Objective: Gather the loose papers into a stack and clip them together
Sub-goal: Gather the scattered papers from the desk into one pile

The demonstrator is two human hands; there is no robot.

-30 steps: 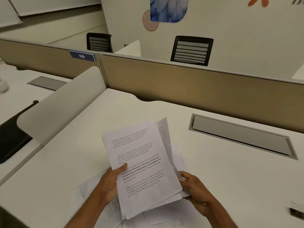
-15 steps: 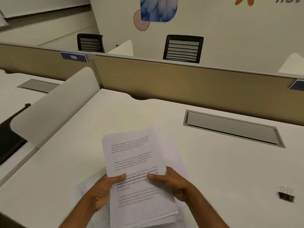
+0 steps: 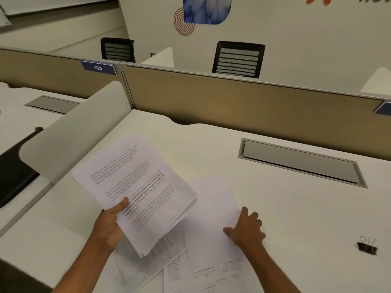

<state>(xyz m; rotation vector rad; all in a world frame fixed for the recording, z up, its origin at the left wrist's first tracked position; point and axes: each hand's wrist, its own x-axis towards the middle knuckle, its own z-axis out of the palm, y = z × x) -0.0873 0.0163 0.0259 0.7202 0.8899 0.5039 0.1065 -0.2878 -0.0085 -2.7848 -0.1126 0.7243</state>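
Loose white printed sheets (image 3: 186,273) nearest, overlapping on white desk (image 3: 285,208). Left hand (image 3: 108,227) pinching thick stack of white printed papers (image 3: 135,191), thumb on top, stack raised and tilted. Right hand (image 3: 246,230) pressed flat on blank white sheet (image 3: 213,216), fingers slightly spread. Black binder clip (image 3: 367,246) well apart at right. Beyond, grey recessed cable hatch (image 3: 300,163), tan partition panel (image 3: 232,102).

Surroundings: white desk (image 3: 211,144) with tan partition (image 3: 232,102) along its far edge.
A grey cable hatch (image 3: 300,163) is set flush near the desk's far right corner. A curved white divider (image 3: 72,132) stands on the left edge. A "109" label (image 3: 98,67) sits atop the partition. Two black mesh chairs (image 3: 238,59) stand beyond it.
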